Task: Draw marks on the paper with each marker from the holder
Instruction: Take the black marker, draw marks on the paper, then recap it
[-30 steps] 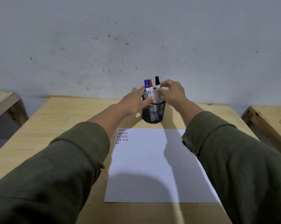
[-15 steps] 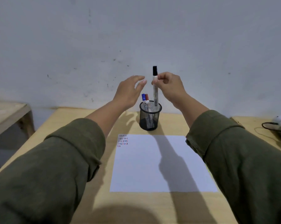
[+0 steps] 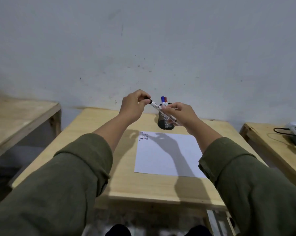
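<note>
Black-capped marker (image 3: 158, 107) (tilted), between both hands, left hand (image 3: 134, 106) pinching cap, right hand (image 3: 181, 114) gripping barrel

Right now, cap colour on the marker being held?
Black cap, pinched by the left hand; head view.

1. My only view comes from the camera on my head, above the near edge of the bench (image 3: 126, 184).
2. It faces forward and down, toward the far edge and the wall (image 3: 143, 40) behind it.
3. It sits close: my sleeves (image 3: 67, 184) fill both lower corners, and my hands (image 3: 135, 106) reach out mid-frame over the far half.
4. The wide angle takes in the whole bench top and parts of neighbouring benches at both sides.
5. With one camera, no second view shares anything.
</note>
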### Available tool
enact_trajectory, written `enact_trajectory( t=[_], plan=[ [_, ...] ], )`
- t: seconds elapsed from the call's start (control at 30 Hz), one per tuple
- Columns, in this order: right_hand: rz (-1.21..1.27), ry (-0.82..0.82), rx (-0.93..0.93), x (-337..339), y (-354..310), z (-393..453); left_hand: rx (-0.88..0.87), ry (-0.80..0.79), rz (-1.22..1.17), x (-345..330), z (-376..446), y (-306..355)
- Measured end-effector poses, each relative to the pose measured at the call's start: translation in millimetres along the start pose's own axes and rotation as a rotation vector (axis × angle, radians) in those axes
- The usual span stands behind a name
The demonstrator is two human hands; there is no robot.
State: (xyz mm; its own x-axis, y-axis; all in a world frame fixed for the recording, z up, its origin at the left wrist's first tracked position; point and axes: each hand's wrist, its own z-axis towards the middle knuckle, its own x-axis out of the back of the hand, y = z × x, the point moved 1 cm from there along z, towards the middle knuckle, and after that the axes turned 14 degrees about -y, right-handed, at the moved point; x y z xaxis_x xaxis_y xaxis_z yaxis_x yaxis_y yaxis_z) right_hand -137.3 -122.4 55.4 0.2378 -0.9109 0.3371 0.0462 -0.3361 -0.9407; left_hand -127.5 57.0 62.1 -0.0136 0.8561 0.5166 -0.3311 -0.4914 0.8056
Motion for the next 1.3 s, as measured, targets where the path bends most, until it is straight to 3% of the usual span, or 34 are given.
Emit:
enact_trajectory(
  t=[0.13, 0.3, 0.43, 0.83, 1.17, 1.3],
  plan=[
    [0.131, 0.045, -0.004, 0.1, -1.5, -6.1, 0.075, 0.027, -0.01, 0.5, -13.0, -12.2],
    [0.635, 0.155, 0.098, -4.9, -10.1, -4.5, 0.093, 0.02, -0.002, -2.4, -19.4, -16.6],
    [0.816, 0.11, 0.126, -16.4, -10.5, 0.9, 0.069, 0.012, -0.007, -8.2, -19.0, -13.0],
    [0.754, 0.05, 0.205, -19.6, 9.4, 5.6, 0.105, -0.103, 0.014, -14.6, -14.9, -20.2],
    [0.652, -0.048, 0.2, -23.7, 25.3, 5.8, 0.3, -0.315, -0.186, -17.1, -17.6, -38.5],
    [0.693, -0.055, 0.212, -24.1, 27.7, 6.9, 0.385, -0.285, -0.195, -13.3, -17.8, -45.8]
  ],
)
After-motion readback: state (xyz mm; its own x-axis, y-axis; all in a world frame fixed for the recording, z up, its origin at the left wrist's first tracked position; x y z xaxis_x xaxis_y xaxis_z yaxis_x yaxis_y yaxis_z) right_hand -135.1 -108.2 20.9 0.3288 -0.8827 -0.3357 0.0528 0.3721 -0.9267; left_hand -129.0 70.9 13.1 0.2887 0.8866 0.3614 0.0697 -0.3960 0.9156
